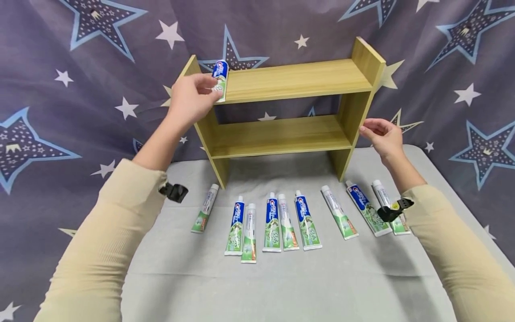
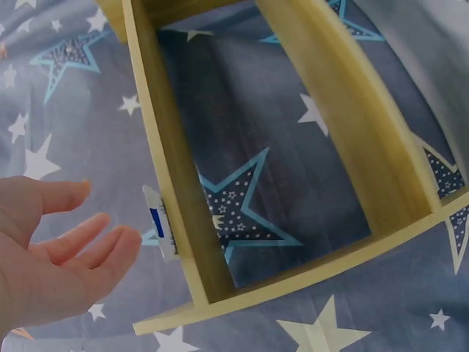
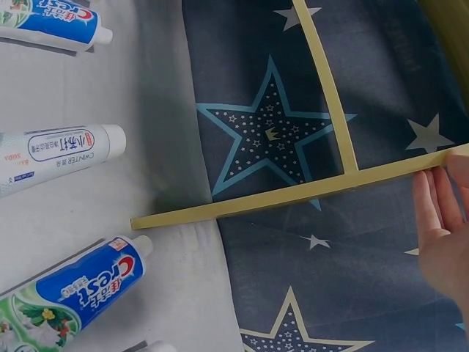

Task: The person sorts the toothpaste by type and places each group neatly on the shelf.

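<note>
On the grey cloth-covered counter [image 1: 281, 290] lie nine toothpaste tubes [image 1: 272, 223], the rightmost partly hidden by a black wrist camera [image 1: 396, 210]. The right hand [image 1: 384, 136] touches the two-tier pale wooden shelf [image 1: 281, 134] at its side (whether pinching, I cannot tell; its wrist view cuts it off). The left hand [image 1: 193, 96], thumb and fingers loosely spread, partly covers a blue, white and green toothpaste tube [image 1: 220, 69] on the top board [image 1: 297, 80], long axis front to back, blue end toward the star-patterned curtain [image 1: 273, 27].
</note>
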A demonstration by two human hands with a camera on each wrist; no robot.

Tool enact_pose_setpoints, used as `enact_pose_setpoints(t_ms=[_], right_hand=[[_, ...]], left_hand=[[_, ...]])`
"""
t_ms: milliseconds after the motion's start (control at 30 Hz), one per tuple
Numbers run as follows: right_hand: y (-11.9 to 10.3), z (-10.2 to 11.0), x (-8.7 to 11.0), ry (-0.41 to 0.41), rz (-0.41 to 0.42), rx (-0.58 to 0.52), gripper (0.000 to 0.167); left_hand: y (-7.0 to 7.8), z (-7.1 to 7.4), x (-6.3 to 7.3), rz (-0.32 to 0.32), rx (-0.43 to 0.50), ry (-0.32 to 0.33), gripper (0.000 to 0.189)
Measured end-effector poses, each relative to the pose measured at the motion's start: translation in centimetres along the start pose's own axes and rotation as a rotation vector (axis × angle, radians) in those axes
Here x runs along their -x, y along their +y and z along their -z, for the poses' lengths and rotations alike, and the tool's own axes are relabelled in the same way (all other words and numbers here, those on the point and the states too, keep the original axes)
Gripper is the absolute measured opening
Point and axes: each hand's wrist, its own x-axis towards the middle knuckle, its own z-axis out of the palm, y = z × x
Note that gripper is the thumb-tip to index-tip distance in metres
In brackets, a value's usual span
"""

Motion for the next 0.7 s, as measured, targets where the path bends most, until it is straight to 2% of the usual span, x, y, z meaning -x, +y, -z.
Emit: enact_pose_setpoints(t_ms=[100,267,400,600,700], right_hand=[[0.1,0.2,0.1,-0.001,-0.003,-0.002,0.021],[0.0,0.4,0.2,0.002,0.008,-0.002,0.020],[-0.1,0.5,0.1,-0.003,0.014,0.000,0.019],[0.0,0.3,0.0,-0.011,0.009,-0.012,0.021],[0.1,0.1,-0.1,-0.012,0.008,-0.017,0.020]], left_hand=[[-1.1,-0.4,1.5,-0.043,0.060,0.015,0.035],[-3.2,-1.3,3.3,-0.079,0.136,0.043,0.033],[-4.9,-2.0,4.5,-0.062,0.178,0.045,0.032],[-8.0,-3.5,5.9,-0.007,0.175,-0.023,0.036],[-9.6,-4.5,6.5,0.026,0.173,-0.029,0.035]])
